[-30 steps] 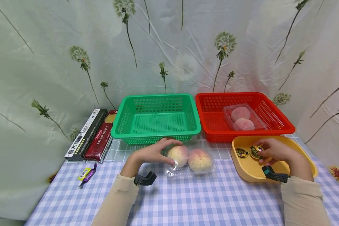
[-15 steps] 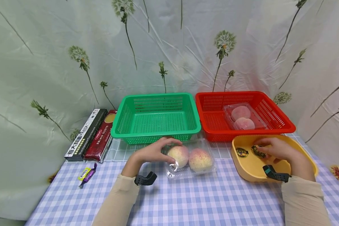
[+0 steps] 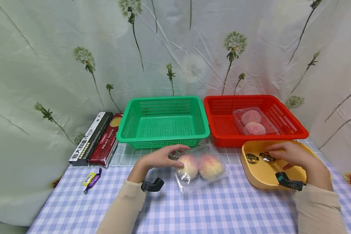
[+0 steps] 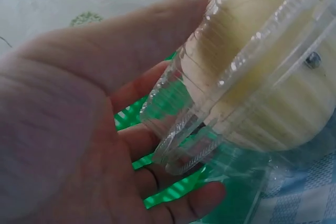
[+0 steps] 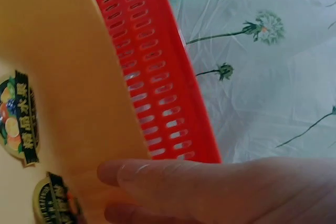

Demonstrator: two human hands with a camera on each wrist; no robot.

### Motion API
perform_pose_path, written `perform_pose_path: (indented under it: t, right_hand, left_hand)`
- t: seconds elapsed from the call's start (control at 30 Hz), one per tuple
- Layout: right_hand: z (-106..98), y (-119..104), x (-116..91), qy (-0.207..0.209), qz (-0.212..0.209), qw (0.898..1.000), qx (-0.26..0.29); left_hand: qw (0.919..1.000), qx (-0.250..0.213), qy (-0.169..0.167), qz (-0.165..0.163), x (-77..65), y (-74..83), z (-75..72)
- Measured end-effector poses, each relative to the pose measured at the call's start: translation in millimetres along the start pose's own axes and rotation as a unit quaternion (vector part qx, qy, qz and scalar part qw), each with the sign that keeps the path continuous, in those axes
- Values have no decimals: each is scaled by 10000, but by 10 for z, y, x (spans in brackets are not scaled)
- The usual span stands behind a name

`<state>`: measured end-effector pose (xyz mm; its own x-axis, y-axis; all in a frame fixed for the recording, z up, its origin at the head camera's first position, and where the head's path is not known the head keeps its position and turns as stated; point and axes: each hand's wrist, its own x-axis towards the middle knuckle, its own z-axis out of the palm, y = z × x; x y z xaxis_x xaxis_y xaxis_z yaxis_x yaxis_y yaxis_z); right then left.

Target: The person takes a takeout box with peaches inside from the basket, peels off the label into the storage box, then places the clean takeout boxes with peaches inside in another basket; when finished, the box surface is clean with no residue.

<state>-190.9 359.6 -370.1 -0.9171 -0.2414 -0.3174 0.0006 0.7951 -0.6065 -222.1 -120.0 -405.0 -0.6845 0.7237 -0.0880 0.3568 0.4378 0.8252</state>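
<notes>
My left hand [image 3: 163,157] grips the left end of a clear plastic clamshell box [image 4: 173,114] that holds two peaches [image 3: 211,167]. The thumb lies on the near side, and the fingers reach behind the box, partly seen through the plastic. The box stands tilted just in front of the green basket. My right hand [image 3: 295,157] reaches into the yellow tub [image 3: 260,183], thumb and forefinger apart, fingertips close by a round black-and-gold fruit label [image 5: 55,200]. A second label [image 5: 20,119] lies left of it in the tub.
Behind stand a green basket [image 3: 163,140] and a red basket [image 3: 231,142], the red one with another box of peaches [image 3: 253,122]. At left lie a black pasta box [image 3: 90,139], a red spaghetti pack [image 3: 106,139] and two small wrapped sweets [image 3: 92,180].
The peach box in my left hand has turned and tilted, its near edge now closer to me. My right fingers have spread apart beside the label, which they held a second ago.
</notes>
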Motion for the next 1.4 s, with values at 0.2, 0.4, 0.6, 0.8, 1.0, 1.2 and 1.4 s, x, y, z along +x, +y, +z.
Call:
perform_pose_path:
  t: [0.2, 0.4, 0.6, 0.8, 1.0, 1.2, 1.4]
  right_hand:
    - [-28, -54, -62, 153, 50, 9995, -268]
    - [-93, -204, -109, 614, -183, 9963, -568]
    - [-191, -326, -66, 1395, -260, 9874, -706]
    - [-217, -319, 25, 3039, -237, 9515, -424]
    - [-182, -198, 106, 3608, 0, 9326, 134]
    - [-136, -28, 127, 3346, 257, 9420, 38]
    - [-127, 118, 90, 3182, 287, 9475, 84]
  left_hand:
    - [9999, -51, 93, -95, 9, -19, 58]
    - [9986, -508, -109, -11, 19, -73, 76]
    - [9933, -925, -617, 328, 56, -156, 71]
    - [9889, -1153, -739, 580, 62, -192, 62]
    - [9870, -1391, -469, 657, 44, -182, 51]
    - [9792, -1867, -406, 684, 51, -165, 87]
    - [9713, -2238, -456, 665, 72, -166, 119]
